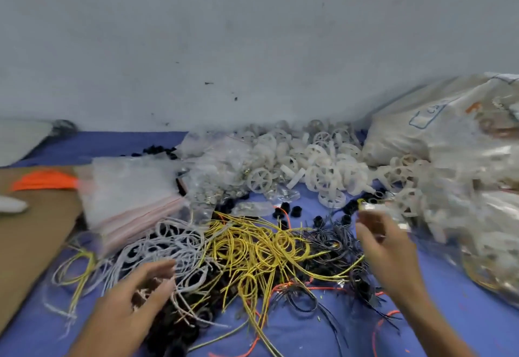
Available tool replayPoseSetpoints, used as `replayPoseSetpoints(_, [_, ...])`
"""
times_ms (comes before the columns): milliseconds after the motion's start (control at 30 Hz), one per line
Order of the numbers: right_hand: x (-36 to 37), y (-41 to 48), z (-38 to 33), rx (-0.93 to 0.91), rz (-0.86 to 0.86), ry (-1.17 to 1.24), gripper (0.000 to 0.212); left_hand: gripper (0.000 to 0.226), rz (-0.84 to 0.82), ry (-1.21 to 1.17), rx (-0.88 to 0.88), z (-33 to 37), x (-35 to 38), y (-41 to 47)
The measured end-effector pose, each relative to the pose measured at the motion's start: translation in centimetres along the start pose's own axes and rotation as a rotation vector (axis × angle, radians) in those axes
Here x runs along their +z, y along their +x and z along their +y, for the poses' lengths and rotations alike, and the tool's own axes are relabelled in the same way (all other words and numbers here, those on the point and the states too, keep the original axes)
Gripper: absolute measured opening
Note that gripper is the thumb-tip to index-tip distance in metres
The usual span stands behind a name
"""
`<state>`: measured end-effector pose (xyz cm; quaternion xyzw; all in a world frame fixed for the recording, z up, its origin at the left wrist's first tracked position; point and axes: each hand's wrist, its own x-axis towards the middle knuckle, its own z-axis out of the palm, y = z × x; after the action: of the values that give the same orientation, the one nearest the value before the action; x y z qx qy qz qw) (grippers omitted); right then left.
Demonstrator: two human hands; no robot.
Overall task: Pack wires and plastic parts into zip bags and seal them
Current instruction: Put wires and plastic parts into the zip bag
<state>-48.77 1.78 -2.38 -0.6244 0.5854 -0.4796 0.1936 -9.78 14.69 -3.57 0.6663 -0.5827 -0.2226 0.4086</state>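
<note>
From my remote seat, the wires lie in one tangled heap on the blue tabletop, between the two hands. The yellow wires sit in the middle, coiled in loose loops. A few of their long strands run straight toward the near edge and are cut off there. The white wires curl to their left and the dark wires lie to their right. I cannot follow any single strand from end to end.

The left hand hovers palm down over the white wires, its fingers spread and relaxed. The right hand is raised above the dark wires and pinches a small shiny piece. It is too blurred for me to name.

A flat stack of zip bags lies beyond the left hand, its pink seal strips facing the near side. White plastic wheels are piled against the wall, with small black plastic parts scattered in front. Large filled bags on the right are smeared and cut off by the frame. A cardboard sheet carries orange wires at the left.
</note>
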Motion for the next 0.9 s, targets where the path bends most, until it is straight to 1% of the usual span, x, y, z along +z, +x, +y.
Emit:
replayPoseSetpoints(67, [4.8,-3.5,-0.9,-0.066,-0.118,-0.001,0.015,0.024,0.004,0.013,0.017,0.8,0.0,3.0])
replayPoseSetpoints(100, [6.6,-4.7,-1.5,-0.107,-0.163,-0.029,0.017,0.024,0.037,0.036,0.035,0.2,-0.1,4.4])
replayPoseSetpoints(167, [9.5,-6.3,-1.9,-0.181,-0.206,-0.097,0.021,0.021,0.104,0.147,0.044,-0.5,-0.8,7.1])
replayPoseSetpoints(233, [11.0,-6.9,-1.6,-0.231,-0.184,-0.167,0.022,0.019,0.134,0.32,0.06,-1.8,-1.9,10.0])
replayPoseSetpoints(300, [11.5,-7.2,-0.8,-0.248,-0.115,-0.169,0.014,0.024,0.162,0.488,0.043,-3.4,-3.6,13.4])
replayPoseSetpoints(333, [11.4,-7.2,-0.7,-0.252,-0.091,-0.171,0.014,0.026,0.167,0.561,0.012,-4.3,-4.5,14.9])
replayPoseSetpoints(367, [11.4,-7.2,-0.6,-0.242,-0.083,-0.168,0.025,0.028,0.166,0.62,-0.022,-5.1,-5.3,16.2])
replayPoseSetpoints(400, [11.5,-7.2,-0.4,-0.239,-0.076,-0.166,0.034,0.03,0.134,0.681,-0.056,-5.9,-5.9,17.4])
replayPoseSetpoints(433, [11.6,-7.2,-0.5,-0.24,-0.072,-0.173,0.038,0.035,0.081,0.738,-0.088,-6.5,-6.4,18.3])
replayPoseSetpoints(500, [11.8,-7.2,-0.8,-0.255,-0.073,-0.199,0.041,0.045,-0.085,0.818,-0.178,-7.7,-7.0,19.6])
replayPoseSetpoints(533, [11.9,-7.1,-0.7,-0.256,-0.073,-0.207,0.042,0.047,-0.147,0.838,-0.213,-8.1,-7.1,20.0])
replayPoseSetpoints(567, [11.9,-7.1,-0.7,-0.246,-0.076,-0.211,0.043,0.043,-0.155,0.854,-0.218,-8.5,-7.0,20.1])
replayPoseSetpoints(633, [11.9,-7.0,-0.6,-0.231,-0.086,-0.224,0.044,0.027,-0.049,0.88,-0.141,-9.1,-6.9,20.3])
replayPoseSetpoints(667, [11.9,-7.1,-0.5,-0.231,-0.085,-0.229,0.044,0.022,0.007,0.876,-0.1,-9.2,-6.8,20.3])
replayPoseSetpoints(700, [11.9,-7.1,-0.5,-0.227,-0.091,-0.227,0.043,0.022,0.032,0.863,-0.074,-9.1,-6.7,20.2])
replayPoseSetpoints(800, [12.1,-7.1,-0.2,-0.234,-0.095,-0.219,0.03,0.022,0.011,0.821,-0.077,-8.8,-6.7,20.2])
replayPoseSetpoints(833, [12.1,-7.1,-0.1,-0.235,-0.093,-0.216,0.029,0.019,0.008,0.796,-0.095,-8.7,-6.8,20.2])
replayPoseSetpoints(900, [12.1,-7.1,0.0,-0.235,-0.09,-0.206,0.036,0.015,0.012,0.731,-0.126,-8.3,-6.9,20.1])
